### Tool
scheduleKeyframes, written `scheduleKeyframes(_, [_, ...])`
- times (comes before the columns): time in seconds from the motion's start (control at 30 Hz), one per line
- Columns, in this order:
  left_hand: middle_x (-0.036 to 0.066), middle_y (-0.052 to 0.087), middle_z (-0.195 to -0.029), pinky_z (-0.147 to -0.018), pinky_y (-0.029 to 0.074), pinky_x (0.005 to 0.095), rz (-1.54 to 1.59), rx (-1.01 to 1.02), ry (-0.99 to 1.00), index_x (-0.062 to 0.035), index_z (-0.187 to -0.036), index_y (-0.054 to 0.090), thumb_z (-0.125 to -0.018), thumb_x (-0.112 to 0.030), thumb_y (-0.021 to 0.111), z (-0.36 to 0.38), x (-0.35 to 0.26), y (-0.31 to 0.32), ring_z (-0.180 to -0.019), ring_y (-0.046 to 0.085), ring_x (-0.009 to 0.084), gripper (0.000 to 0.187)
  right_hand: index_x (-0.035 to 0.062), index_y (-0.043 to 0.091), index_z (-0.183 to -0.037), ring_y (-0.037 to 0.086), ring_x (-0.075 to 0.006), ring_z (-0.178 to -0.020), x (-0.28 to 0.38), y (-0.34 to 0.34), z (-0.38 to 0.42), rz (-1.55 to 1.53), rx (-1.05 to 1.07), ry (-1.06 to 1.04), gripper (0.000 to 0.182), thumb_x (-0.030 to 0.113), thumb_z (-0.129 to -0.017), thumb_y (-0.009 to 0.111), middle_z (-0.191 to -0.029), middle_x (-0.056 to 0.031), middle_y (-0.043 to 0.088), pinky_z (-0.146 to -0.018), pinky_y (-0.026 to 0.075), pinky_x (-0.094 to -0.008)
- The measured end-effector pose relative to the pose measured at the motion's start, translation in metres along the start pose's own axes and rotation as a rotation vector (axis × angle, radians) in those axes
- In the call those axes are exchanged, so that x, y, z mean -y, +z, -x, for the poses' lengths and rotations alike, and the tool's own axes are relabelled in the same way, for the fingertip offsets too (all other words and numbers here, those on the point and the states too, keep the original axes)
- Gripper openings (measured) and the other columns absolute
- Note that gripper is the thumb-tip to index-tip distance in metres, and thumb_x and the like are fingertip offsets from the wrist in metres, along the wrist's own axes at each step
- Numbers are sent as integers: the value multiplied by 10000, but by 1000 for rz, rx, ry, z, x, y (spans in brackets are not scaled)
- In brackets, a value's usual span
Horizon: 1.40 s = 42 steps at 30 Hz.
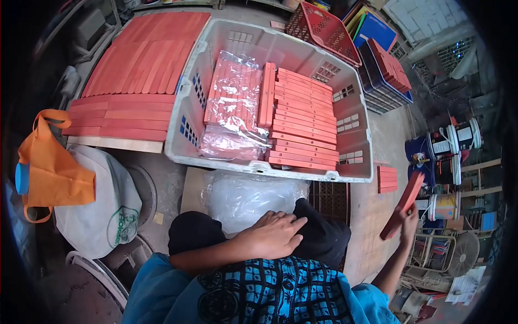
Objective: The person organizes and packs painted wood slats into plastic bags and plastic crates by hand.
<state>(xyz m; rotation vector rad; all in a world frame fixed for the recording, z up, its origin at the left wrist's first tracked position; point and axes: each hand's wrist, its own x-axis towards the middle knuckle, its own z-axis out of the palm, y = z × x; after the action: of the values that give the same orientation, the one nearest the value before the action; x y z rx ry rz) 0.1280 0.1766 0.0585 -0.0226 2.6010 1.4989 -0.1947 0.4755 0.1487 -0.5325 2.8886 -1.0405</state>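
My left hand point(275, 235) lies flat over my right leg with its fingers stretched out and nothing in it. Off to the right, my right hand point(409, 222) grips red wooden slats point(411, 191), held at a slant over a wooden board point(369, 237). A small stack of red wooden pieces point(387, 179) sits on that board just beyond. In front of me stands a large grey plastic crate point(270, 171). Inside it are rows of red slats with small holes point(305, 113) and plastic-wrapped bundles of red slats point(233, 92).
Flat red boards point(135, 65) cover a surface at the back left. Clear plastic bags point(251, 197) lie between my knees and the crate. An orange bag point(62, 175) rests on a white sack point(102, 200) at left. Paint buckets point(442, 141) stand at right; a red crate point(324, 27) behind.
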Motion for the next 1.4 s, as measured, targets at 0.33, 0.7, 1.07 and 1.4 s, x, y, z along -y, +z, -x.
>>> scheduleKeyframes(0.33, [211, 525, -1199, -960, 366, 459, 90, -62, 81, 4, -1307, 411, -906, -264, 438, 15, 0, -14, -1102, 498, 375, 483, 33, 377, -1341, 613, -213, -921, 319, 211, -25, -210, 636, -281, 773, 366, -722, 698, -1063, -156, 610, -745, 496, -315])
scheduleKeyframes(0.7, [228, 581, -973, -814, 436, 481, 194, -248, 203, -7, -1173, 499, -853, -252, 505, 39, 6, -27, -902, 564, 402, 403, -25, 305, -1352, 429, -374, -1239, 362, 413, -21, 576, 578, -232, 995, 573, -645, 669, -1332, -261, 426, -1013, 371, -408])
scheduleKeyframes(1.07, [229, 571, -887, -749, 450, 488, 251, -365, 217, -7, -979, 538, -826, -179, 539, 41, 18, -17, -830, 561, 411, 230, -17, 298, -1367, 391, -331, -1258, 363, 447, -23, 718, 437, -119, 1020, 597, -649, 683, -1370, -233, 340, -1028, 356, -365])
scheduleKeyframes(1.4, [236, 566, -921, -750, 452, 492, 154, -375, 227, 2, -997, 538, -830, -175, 526, 43, 17, -23, -843, 563, 411, 243, -40, 315, -1352, 384, -325, -1260, 357, 446, -27, 805, 473, -323, 963, 649, -734, 582, -1362, -199, 354, -1014, 358, -392])
